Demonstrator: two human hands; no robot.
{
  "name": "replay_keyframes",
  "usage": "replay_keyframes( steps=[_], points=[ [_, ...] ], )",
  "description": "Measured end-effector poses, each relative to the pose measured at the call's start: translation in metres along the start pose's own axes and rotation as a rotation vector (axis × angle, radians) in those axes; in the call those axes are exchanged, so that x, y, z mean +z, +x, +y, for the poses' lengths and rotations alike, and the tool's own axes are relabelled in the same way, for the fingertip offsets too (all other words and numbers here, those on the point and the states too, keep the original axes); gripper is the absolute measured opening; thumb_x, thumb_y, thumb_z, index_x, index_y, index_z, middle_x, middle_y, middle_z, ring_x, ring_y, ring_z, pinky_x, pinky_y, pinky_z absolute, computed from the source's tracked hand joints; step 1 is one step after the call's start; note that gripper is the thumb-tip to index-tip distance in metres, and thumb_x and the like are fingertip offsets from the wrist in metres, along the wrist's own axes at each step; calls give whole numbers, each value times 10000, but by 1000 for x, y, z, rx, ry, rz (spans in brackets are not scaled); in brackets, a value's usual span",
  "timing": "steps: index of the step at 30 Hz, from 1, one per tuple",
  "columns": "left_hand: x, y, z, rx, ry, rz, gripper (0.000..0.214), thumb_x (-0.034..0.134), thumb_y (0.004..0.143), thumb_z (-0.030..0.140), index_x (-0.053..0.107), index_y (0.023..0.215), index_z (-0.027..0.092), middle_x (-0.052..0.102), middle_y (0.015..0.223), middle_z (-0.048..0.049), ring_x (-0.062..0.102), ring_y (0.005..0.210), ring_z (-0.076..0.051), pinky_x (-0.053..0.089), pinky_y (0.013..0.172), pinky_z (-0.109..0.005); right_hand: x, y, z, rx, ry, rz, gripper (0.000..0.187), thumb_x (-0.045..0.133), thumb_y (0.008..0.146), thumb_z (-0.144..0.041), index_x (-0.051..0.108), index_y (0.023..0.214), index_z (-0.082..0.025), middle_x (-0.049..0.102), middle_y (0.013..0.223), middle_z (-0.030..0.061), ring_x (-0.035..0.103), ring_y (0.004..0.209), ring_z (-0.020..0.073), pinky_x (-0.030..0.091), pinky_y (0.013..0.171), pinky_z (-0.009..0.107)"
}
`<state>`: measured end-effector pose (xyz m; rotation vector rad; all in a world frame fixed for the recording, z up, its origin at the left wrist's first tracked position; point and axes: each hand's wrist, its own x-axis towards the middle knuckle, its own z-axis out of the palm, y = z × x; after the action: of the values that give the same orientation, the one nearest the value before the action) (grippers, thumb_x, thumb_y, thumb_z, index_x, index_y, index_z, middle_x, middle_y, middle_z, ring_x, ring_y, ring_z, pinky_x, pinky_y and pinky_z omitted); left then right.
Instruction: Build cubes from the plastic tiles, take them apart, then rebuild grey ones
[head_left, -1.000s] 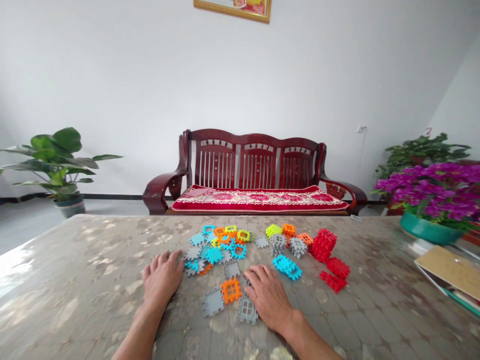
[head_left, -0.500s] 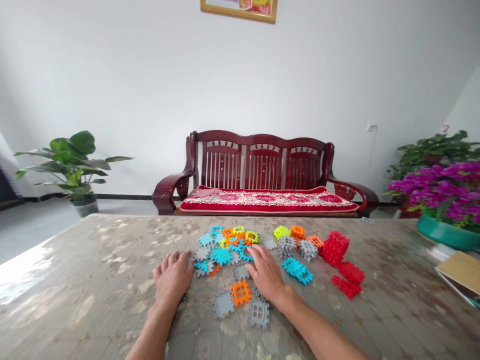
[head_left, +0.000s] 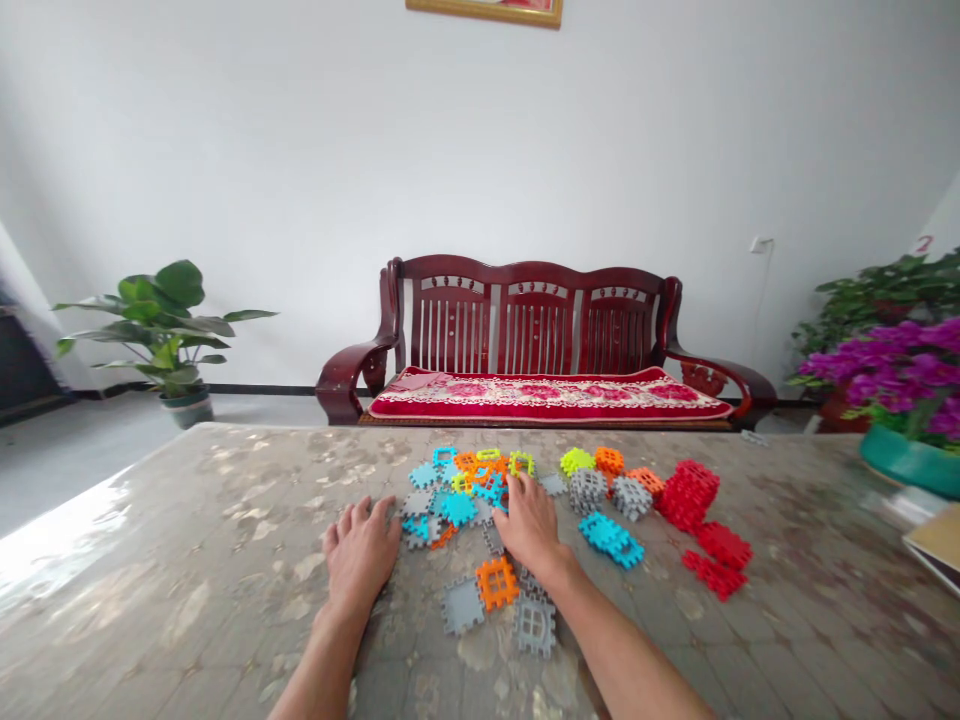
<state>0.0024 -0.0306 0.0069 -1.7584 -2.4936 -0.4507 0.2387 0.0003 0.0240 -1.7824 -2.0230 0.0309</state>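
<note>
Interlocking plastic building tiles lie in a loose mixed pile in the middle of the table. My left hand (head_left: 364,548) rests palm down on the table just left of the pile, open, with its fingers spread and nothing in them. My right hand (head_left: 531,520) reaches over the pile's right side. Its fingertips are at a yellow-green frame tile (head_left: 522,463), and the thumb stands apart beside a blue tile (head_left: 459,508). The hand partly covers a grey tile. Nearer me lie a flat grey tile (head_left: 463,606), an orange window tile (head_left: 496,583) and a grey window tile (head_left: 535,626).
Right of the pile are sorted groups: red tiles (head_left: 688,494), blue tiles (head_left: 611,540), grey tiles (head_left: 587,490) and yellow-green tiles (head_left: 577,460). A teal flower pot (head_left: 907,462) and a notebook (head_left: 937,545) sit at the table's right. Beyond stands a wooden bench (head_left: 532,320).
My right hand has moved farther forward over the pile, to the yellow-green frame tile. The left hand stays beside the pile. The view has shifted slightly.
</note>
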Motion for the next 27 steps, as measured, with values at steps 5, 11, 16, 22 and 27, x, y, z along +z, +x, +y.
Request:
replay_keyframes(
  steps=[5,11,16,22,27],
  points=[
    [0,1,0,1,8,-8,440,376,935,375,589,1311,291,516,1420,-103,399,1343,-288,255,1096,-456,-6,2,3,-32,-8,-53,268,611,837,-238,649,1098,-192,653,1073,129,589,1072,270,443,921,378],
    [-2,1,1,2,17,-13,440,382,930,380,595,1306,297,521,1419,-101,395,1348,-295,261,1089,-452,-8,-2,10,-71,168,-13,365,633,769,-159,640,1126,-238,612,1122,66,610,1045,205,470,901,298],
    [0,2,0,1,6,-1,439,381,927,369,604,1297,292,524,1413,-111,395,1341,-302,262,1083,-455,-12,-18,25,-145,403,0,350,501,778,-73,681,1019,-251,684,1036,29,643,1012,172,481,902,274],
    [4,2,-2,6,8,4,440,375,929,391,597,1297,295,521,1413,-97,381,1346,-285,249,1088,-441,-20,-37,50,-60,439,45,347,487,751,-94,690,1003,-219,716,1016,46,656,989,196,496,904,310],
    [2,3,-2,9,23,-14,448,359,938,391,583,1316,302,510,1423,-97,378,1353,-285,243,1092,-447,-40,-43,63,-109,258,84,375,565,752,-129,668,1101,-217,687,1123,63,602,1077,223,445,978,343]
  ],
)
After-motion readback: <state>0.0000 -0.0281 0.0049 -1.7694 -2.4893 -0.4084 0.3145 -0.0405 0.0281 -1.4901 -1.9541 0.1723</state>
